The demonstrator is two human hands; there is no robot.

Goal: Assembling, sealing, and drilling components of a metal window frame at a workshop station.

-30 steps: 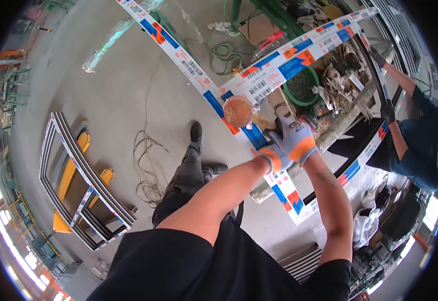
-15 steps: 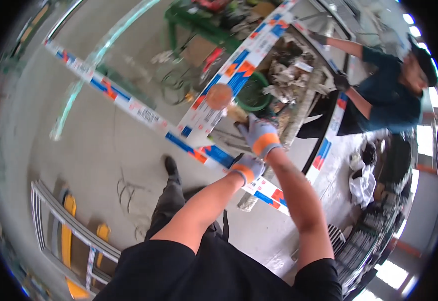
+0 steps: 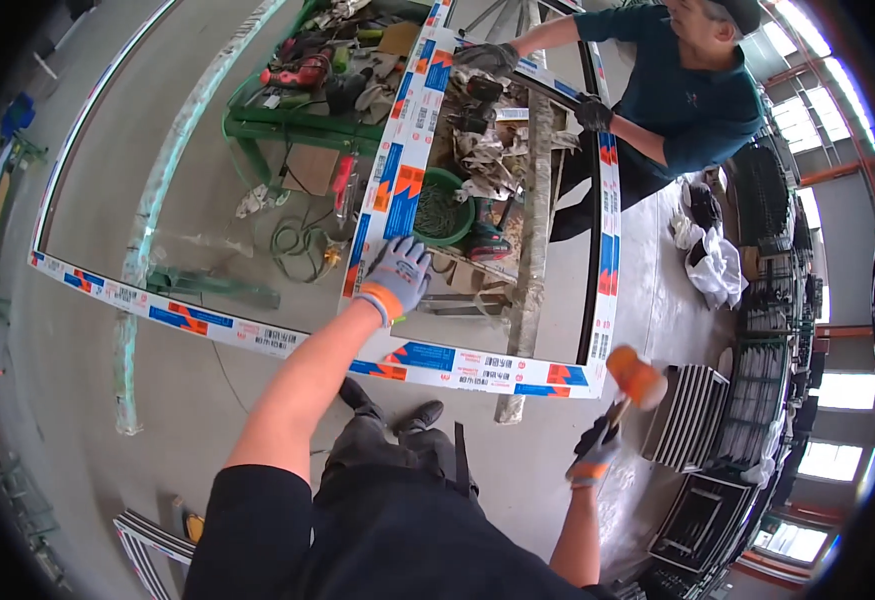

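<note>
A large window frame (image 3: pixel 427 358), covered in white, blue and orange printed film, lies in front of me. Its middle bar (image 3: pixel 397 185) runs away from me and meets the near rail. My left hand (image 3: pixel 399 275), in a grey and orange glove, rests on that bar just beyond the joint, fingers stretched out and holding nothing. Off to the right, outside the frame's near corner, my right hand (image 3: pixel 593 452) is closed round the handle of a mallet (image 3: pixel 637 378). The mallet's orange head is raised and touches nothing.
A co-worker (image 3: pixel 692 95) stands across at the right, dark-gloved hands on a crossbar. Long supports (image 3: pixel 534 250) pass beneath the frame. A green bench (image 3: pixel 302 130) holds tools; a green basket (image 3: pixel 442 208) and a cable (image 3: pixel 297 240) lie beyond. Stacked profiles (image 3: pixel 687 415) stand right.
My right hand has swung the mallet from above the middle bar out to the right. My left hand has moved from the near rail onto the middle bar. My view has shifted.
</note>
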